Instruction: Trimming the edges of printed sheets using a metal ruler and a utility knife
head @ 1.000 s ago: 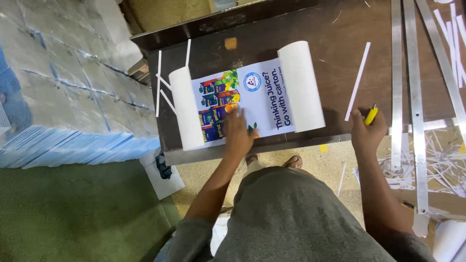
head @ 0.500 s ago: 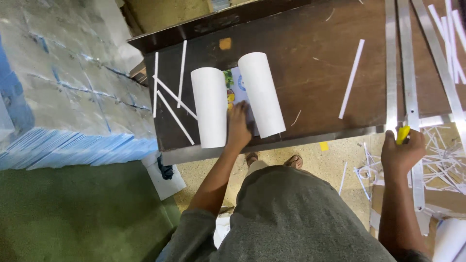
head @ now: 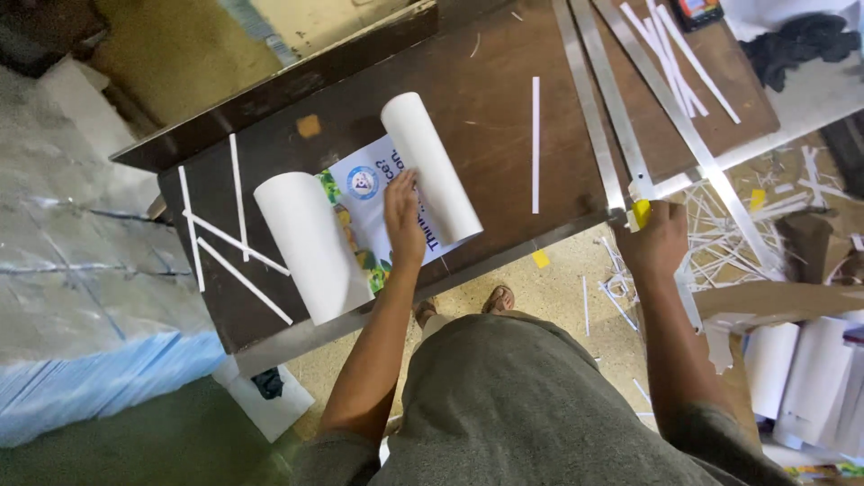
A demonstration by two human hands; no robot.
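Left hand (head: pixel 402 216) flat, open on printed sheet (head: pixel 373 193) between its two curled ends.

The dark table (head: pixel 504 117) is bare between the right curl (head: pixel 430 169) of the printed sheet (head: pixel 378 207) and a lone white strip (head: pixel 535 144), giving open passage there. Left of the left curl (head: pixel 310 247), crossed paper strips (head: pixel 225 243) clutter the surface. Long metal rulers (head: pixel 612 117) run slantwise across the right end, hemming that side. A raised wooden edge (head: pixel 288 85) blocks the far side. Between the two curls the left hand (head: pixel 405 220) fills the narrow gap. The right hand (head: pixel 655 241) sits at the table's near edge by the rulers
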